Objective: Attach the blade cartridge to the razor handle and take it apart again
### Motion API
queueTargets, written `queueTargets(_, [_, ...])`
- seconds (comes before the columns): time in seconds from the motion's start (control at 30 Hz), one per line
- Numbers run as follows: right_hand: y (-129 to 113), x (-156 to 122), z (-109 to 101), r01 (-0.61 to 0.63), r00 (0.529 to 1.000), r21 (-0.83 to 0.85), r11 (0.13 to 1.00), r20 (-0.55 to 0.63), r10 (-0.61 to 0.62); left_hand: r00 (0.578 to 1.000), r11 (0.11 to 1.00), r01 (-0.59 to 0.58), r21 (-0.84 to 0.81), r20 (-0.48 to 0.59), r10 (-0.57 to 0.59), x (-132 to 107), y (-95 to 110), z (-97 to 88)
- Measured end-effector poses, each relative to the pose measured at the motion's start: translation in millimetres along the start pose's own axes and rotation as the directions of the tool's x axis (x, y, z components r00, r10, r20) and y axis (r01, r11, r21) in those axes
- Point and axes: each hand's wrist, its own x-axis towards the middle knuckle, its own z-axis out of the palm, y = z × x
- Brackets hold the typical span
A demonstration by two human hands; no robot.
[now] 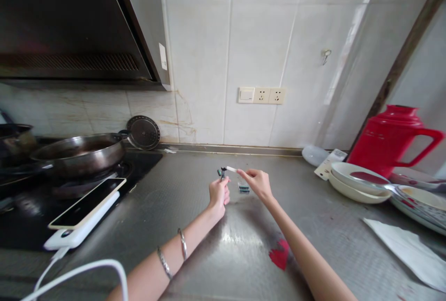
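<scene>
My left hand (219, 195) is closed around a slim dark handle (223, 173) with a small black head, held upright above the steel counter; its exact kind is too small to make out. Between the fingertips of my right hand (257, 182) is a short white stick (231, 169), its left end at or very near the black head. Just left of the handle a small dark green piece (219, 172) shows. A little clear pack (244, 188) with dark green strips lies on the counter below my right hand.
At left, a steel pan (80, 152) sits on the black stove, with a phone (88, 202) on a white power bank (81, 226) and its cable in front. At right stand a red thermos (385, 140), stacked bowls (358, 189) and plates, and white paper (406, 250). A red patch (279, 254) lies nearer.
</scene>
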Motion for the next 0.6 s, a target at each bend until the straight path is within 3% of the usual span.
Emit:
queueTargets(0.1, [6.9, -0.9, -5.7, -0.029, 0.999, -0.037, 0.999, -0.017, 0.028, 0.999, 1.000, -0.031, -0.005, -0.006, 0.031, 1.7, 1.8, -2.0])
queueTargets(0.27, [-2.8, 0.0, -2.5, 0.024, 0.999, 0.013, 1.000, -0.035, -0.023, 0.999, 0.997, 0.049, 0.066, -0.011, -0.048, -2.8, -3.3, 1.3])
queueTargets(0.47, [4.7, 1.1, -5.0, -0.020, 0.999, -0.019, 1.000, -0.026, 0.019, 0.999, 0.999, -0.043, 0.032, 0.005, 0.043, -2.2, 3.8, 0.6])
queueTargets(0.6, [2.5, -0.1, -7.5, -0.006, 1.000, -0.015, 1.000, -0.026, 0.006, 1.000, 0.997, -0.003, 0.076, 0.012, 0.002, -2.6, 0.4, 0.6])
